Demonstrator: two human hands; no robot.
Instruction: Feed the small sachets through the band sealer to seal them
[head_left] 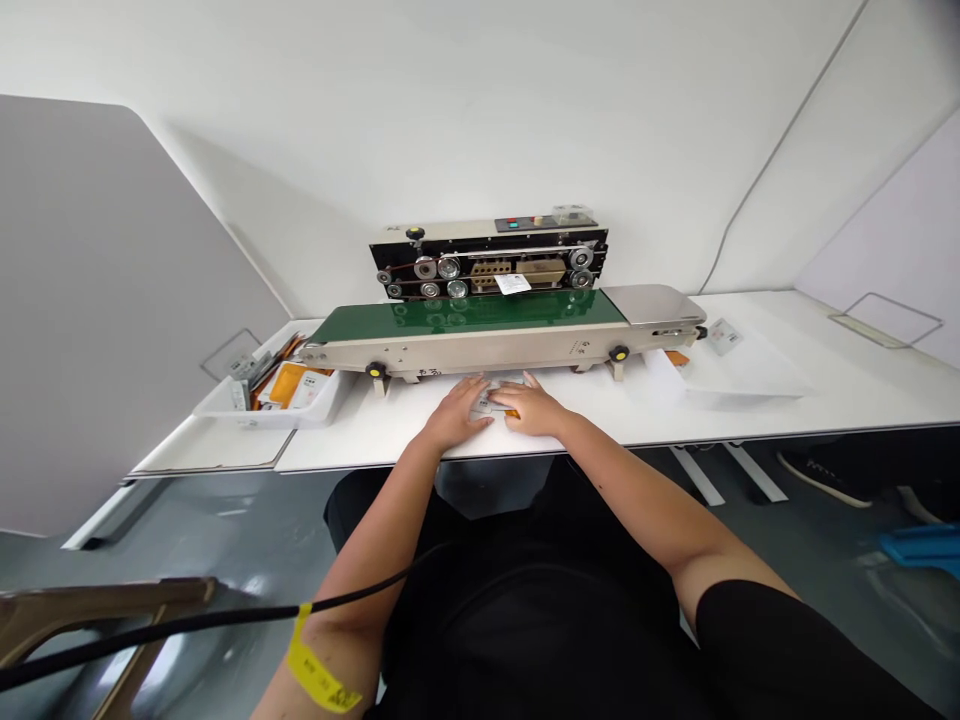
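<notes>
My left hand (pixel 456 412) lies low on the white table in front of the sealing machine, fingers stretched out and thumb apart, at the left edge of some small packets. Between my hands shows a grey-and-white printed packet (pixel 482 403), partly covered by fingers. My right hand (pixel 536 409) rests over the packets from the right, its fingers spread and reaching left. An orange bit of packet (pixel 512 413) peeks out by its thumb. How many packets lie under the hands is hidden.
Behind my hands stands a band sealing machine (pixel 487 262) with a green conveyor belt (pixel 465 318); a white packet (pixel 512 284) sits in its sealing section. On the left is a white bin (pixel 319 412) of orange and grey packets. A translucent bin (pixel 735 385) holds packets on the right.
</notes>
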